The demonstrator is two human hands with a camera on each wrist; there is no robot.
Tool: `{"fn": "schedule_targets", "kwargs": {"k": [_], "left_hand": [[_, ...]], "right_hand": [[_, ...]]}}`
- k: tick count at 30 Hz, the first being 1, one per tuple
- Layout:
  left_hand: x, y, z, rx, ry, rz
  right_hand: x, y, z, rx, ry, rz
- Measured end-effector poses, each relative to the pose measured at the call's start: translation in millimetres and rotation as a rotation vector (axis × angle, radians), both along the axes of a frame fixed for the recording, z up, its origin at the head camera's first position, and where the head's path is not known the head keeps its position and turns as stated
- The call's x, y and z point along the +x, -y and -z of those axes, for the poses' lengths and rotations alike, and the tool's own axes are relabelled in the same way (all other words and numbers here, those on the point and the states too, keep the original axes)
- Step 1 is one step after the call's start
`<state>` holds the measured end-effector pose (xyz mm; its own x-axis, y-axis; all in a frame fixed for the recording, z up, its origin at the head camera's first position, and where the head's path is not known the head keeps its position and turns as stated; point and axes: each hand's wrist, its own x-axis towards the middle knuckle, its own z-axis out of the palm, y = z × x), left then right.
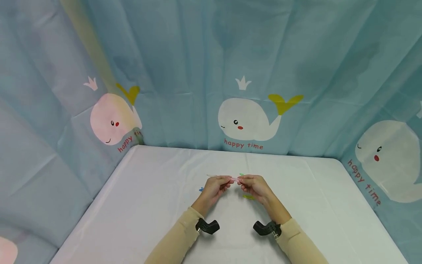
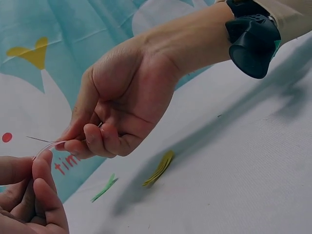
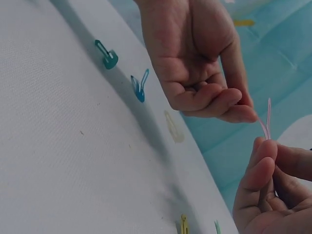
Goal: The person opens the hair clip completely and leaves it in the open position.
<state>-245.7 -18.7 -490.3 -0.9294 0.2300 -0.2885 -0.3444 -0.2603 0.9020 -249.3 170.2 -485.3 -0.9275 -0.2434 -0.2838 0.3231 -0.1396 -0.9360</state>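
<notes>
Both hands meet over the table around a thin pink snap hair clip (image 1: 234, 179). In the right wrist view its two prongs stand apart in a V. My right hand (image 1: 256, 186) pinches the joined end of the hair clip between thumb and index finger, its other fingers curled. My left hand (image 1: 215, 186) holds one prong by the tip with thumb and index finger, while the other prong (image 3: 269, 112) sticks out free. The held prong looks bowed in the left wrist view. Fingertips cover both ends of the clip.
On the white table (image 1: 158, 205) lie a teal clip (image 3: 107, 56), a blue clip (image 3: 140, 88) and a pale clip (image 3: 174, 126) on the left side. A yellow clip (image 2: 158, 169) and a green clip (image 2: 104, 187) lie on the right. A blue curtain (image 1: 184, 73) surrounds the table.
</notes>
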Motion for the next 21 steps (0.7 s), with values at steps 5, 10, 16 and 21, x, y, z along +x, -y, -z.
{"fn": "schedule_targets", "kwargs": {"k": [5,10,16,21], "left_hand": [[-0.5,1.0,1.2,-0.004,-0.001,0.003],[-0.6,0.6,0.8,-0.033,0.0,-0.015],[0.8,0.4,0.8,-0.05,0.004,-0.014],[0.9,0.2,0.1,-0.049,-0.005,-0.01]], "right_hand": [[-1.0,-0.2,-0.1,-0.007,0.002,-0.012],[-0.4,-0.4,-1.1,-0.012,-0.008,-0.024],[3.1,0.1,-1.7,0.043,-0.039,-0.027],[3.4,0.7,-2.6,0.092,-0.077,-0.026]]}}
